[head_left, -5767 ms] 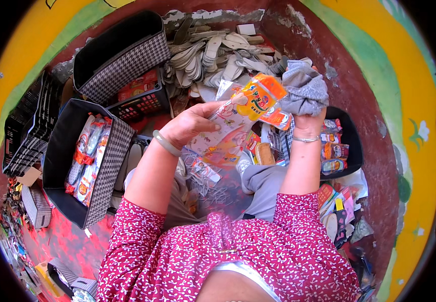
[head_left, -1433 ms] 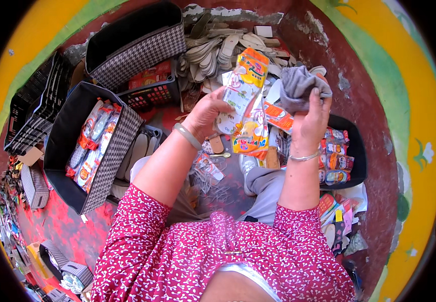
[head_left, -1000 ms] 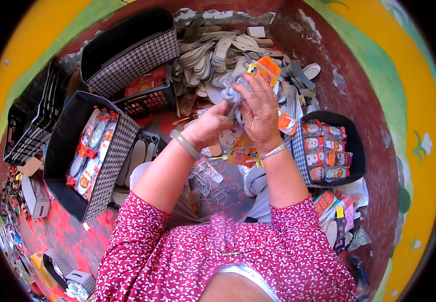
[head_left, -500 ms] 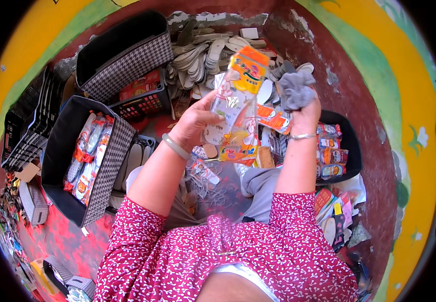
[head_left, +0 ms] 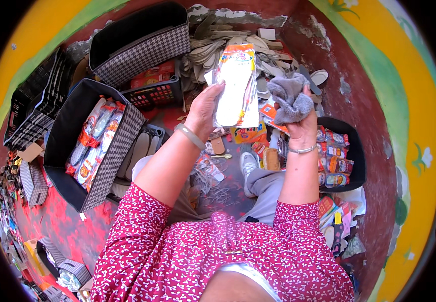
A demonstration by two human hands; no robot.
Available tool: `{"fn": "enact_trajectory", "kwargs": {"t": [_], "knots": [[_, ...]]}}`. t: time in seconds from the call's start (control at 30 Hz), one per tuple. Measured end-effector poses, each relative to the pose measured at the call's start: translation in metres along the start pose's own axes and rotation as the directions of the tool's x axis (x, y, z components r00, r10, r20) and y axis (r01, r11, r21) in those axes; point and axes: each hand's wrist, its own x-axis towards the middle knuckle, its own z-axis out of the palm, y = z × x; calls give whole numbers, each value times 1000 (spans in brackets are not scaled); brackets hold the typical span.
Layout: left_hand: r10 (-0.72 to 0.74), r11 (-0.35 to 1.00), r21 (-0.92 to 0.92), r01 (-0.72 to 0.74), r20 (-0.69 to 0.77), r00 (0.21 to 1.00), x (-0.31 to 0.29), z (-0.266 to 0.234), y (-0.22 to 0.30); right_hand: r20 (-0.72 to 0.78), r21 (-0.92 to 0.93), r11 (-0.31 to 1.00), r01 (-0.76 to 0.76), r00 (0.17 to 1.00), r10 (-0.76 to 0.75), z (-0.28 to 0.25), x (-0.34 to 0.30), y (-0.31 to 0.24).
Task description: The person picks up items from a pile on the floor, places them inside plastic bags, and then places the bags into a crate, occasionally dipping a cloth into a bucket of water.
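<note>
A: What is the left hand (head_left: 205, 105) doing?

B: Pinching a clear packet (head_left: 235, 90) by its left edge, thumb and fingers closed on it. An edge hold like that leaves the face uncovered, the orange top end uppermost.

A: And the right hand (head_left: 303, 120)?

B: Curled around a bunched grey cloth (head_left: 291, 95); some fingers are hidden. Bunched, it probably fits the palm better. It's just beside the packet, apart from it.

A: Below them?

B: An orange-and-yellow wrapper (head_left: 248, 133), past the shoe (head_left: 248, 171).

A: Further out?

B: A black-lined bin (head_left: 361, 151) to the right, packets in rows against its left wall, perhaps so each one shows. Another patterned bin (head_left: 112, 161) to the left holds packets along its right wall.

A: And the pale insoles (head_left: 207, 58)?

B: Heaped at the floor's far edge, where the wall (head_left: 303, 48) likely backs the pile.
</note>
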Motion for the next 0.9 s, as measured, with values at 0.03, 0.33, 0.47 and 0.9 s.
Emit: {"fn": "enact_trajectory", "kwargs": {"t": [0.03, 0.33, 0.47, 0.9], "knots": [[32, 999, -14, -32, 4, 999, -1, 1, -1, -56, -36, 999, 23, 998, -25, 11, 0, 6], [156, 987, -52, -151, 103, 982, -1, 4, 0, -207, -76, 995, -68, 977, 51, 52, -3, 31], [124, 987, 89, -132, 91, 988, -8, 15, -7, -168, -262, 959, -109, 984, 66, 53, -5, 38], [-123, 962, 261, 80, 153, 981, -20, 26, -11, -221, -570, 803, -175, 974, 55, 63, -12, 28]]}}
